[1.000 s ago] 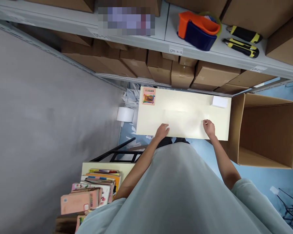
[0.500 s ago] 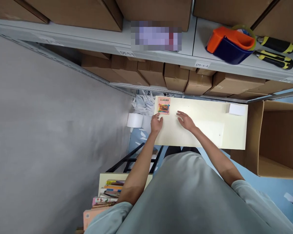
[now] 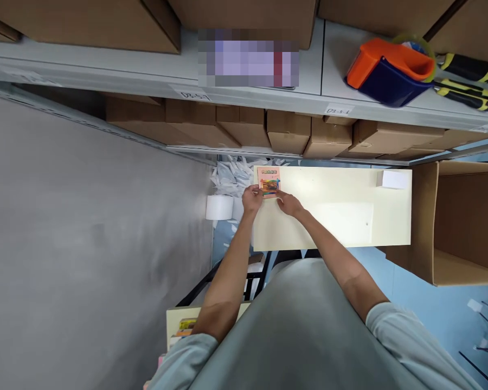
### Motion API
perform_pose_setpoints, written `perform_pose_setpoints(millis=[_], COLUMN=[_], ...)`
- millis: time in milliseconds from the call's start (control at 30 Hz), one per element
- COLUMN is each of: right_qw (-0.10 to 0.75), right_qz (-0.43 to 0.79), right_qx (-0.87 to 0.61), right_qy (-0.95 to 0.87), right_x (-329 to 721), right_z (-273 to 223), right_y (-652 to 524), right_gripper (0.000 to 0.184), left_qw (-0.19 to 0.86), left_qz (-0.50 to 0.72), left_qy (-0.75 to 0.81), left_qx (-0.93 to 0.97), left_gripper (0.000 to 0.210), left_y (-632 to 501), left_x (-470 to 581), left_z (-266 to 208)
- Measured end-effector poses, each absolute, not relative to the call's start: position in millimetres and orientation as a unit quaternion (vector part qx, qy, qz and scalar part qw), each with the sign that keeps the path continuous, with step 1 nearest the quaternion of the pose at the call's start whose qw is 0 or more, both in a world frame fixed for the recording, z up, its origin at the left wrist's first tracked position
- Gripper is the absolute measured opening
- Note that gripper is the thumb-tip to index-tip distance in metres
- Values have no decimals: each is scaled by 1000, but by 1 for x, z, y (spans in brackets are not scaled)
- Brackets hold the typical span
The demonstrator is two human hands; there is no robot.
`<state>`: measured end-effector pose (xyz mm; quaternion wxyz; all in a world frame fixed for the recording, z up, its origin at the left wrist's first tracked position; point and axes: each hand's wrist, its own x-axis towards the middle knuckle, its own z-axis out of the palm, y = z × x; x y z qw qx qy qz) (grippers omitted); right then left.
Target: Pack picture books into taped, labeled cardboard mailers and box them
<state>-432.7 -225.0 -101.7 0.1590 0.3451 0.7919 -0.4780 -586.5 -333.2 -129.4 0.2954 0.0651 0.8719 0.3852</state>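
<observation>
slipping: the book (image 3: 269, 182) could be lost over the left end of the surface (image 3: 293, 233) if only its edge were caught, as it is set close to that end.
cover: a corner could be bent if the book were pressed unevenly from its two sides.
scraps: below that end, white scraps (image 3: 231, 177) and a roll (image 3: 219, 207) are seen, where a dropped book could be caught.
sheet: the white sheet (image 3: 345, 223) could be shifted if it were brushed by the right forearm, which is held near it.
book: it is placed at the far left corner of the surface, between the two hands, cover up; whether it is lifted at all cannot be told.
left hand (image 3: 252, 199): its fingers are half curled at the book's near left edge, the thumb brought in to it; whether a firm pinch is made cannot be told.
right hand (image 3: 289, 203): its fingers are loosely bent, the index extended to the book's near right corner; whether anything is gripped cannot be told.
</observation>
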Motion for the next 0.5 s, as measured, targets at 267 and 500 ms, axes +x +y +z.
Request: perform_pose_setpoints(millis=[267, 500], right_qw=[-72, -121], right_qz=[-593, -609], right_qx=[472, 532], right_qy=[649, 576], right_x=[-347, -171], right_z=[-97, -82], right_y=[-200, -172], right_gripper=[36, 42], left_qw=[383, 532], left_qz=[483, 474], left_qy=[778, 684], left_qx=[121, 154], left_gripper=[23, 33], left_y=[-335, -316], left_x=[-509, -349], left_z=[-97, -77])
